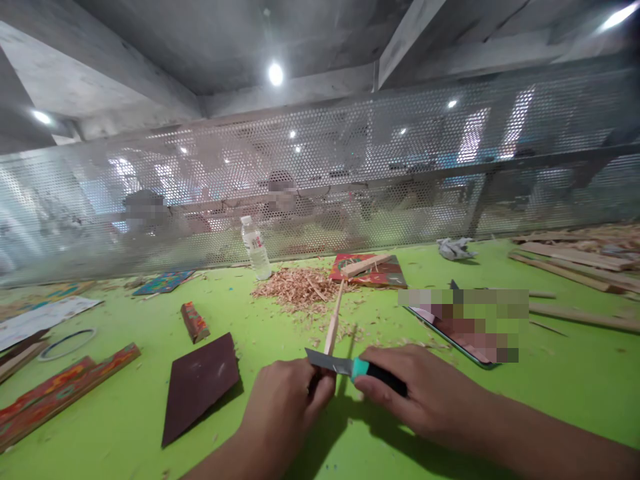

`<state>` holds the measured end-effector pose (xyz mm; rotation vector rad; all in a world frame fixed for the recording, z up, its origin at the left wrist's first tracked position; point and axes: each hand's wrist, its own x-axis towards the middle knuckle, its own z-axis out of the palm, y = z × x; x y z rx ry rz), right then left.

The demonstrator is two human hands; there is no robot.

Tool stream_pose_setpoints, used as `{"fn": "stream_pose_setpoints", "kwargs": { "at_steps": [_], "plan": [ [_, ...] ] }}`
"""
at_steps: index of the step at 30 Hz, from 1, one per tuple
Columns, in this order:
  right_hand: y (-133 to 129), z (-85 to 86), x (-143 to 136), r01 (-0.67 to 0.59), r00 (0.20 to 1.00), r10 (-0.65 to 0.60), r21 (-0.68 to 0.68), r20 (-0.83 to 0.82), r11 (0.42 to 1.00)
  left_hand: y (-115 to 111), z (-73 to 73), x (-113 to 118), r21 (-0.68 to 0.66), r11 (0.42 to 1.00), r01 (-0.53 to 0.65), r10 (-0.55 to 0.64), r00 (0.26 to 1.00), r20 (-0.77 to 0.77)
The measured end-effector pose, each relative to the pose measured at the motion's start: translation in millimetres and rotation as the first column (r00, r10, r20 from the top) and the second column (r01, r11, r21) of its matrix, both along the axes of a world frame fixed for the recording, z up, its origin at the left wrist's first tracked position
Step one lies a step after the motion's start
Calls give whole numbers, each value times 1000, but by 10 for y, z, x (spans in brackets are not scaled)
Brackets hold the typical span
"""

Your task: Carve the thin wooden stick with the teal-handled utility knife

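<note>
Gripped in my left hand (287, 393) is a thin wooden stick (334, 327), its tapered end pointing away from me toward a pile of wood shavings (300, 288). My right hand (415, 393) is closed round the black and teal handle of a utility knife (330, 361). The blade lies across the stick just beyond my left fingers; whether it bites into the wood cannot be made out. The stick's near end is hidden by my left hand. Left of my hands lies a dark brown sheet of sandpaper (203, 387).
A water bottle (255, 250) stands behind the shavings, before a perforated metal screen (320, 180). A phone (455, 327) lies to the right, near wood strips (575, 260) and crumpled paper (455, 249). Painted wood pieces (70, 393) and a white ring (67, 343) are at left.
</note>
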<state>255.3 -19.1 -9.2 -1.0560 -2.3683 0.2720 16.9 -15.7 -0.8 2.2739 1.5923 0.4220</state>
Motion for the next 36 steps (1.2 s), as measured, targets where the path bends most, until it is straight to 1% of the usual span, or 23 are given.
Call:
{"fn": "stream_pose_setpoints", "kwargs": {
  "at_steps": [4,8,11,14,16,19,24,27,30,36],
  "plan": [
    [-3,18,-7,4,1000,-4,-24,6,1000,-14,-11,3,13,1000,3,-3,1000,24],
    [40,-13,19,37,999,-37,-24,20,999,-31,-20,9,35,999,14,-16,998,64],
    [137,-24,106,135,991,-135,-1,22,991,-53,-17,13,36,999,35,-39,994,103],
    [242,21,217,251,968,-252,40,3,967,-70,-11,7,47,998,48,-54,989,139],
    [276,60,263,287,958,-287,55,-9,956,-70,-19,-2,65,997,51,-60,986,158],
    [254,82,258,260,966,-260,44,-10,965,-61,-56,-13,92,994,62,-79,980,181],
    [133,50,145,91,996,-91,-20,6,996,-58,-119,-12,142,986,84,-114,970,215],
    [107,41,104,42,999,-42,-32,2,999,-63,-126,-14,162,982,98,-134,964,228],
    [148,49,127,82,997,-82,-21,2,996,-70,-122,-23,167,980,103,-142,961,237],
    [252,103,273,266,963,-265,26,-39,964,-85,-93,-26,151,985,89,-123,963,238]
  ]
}}
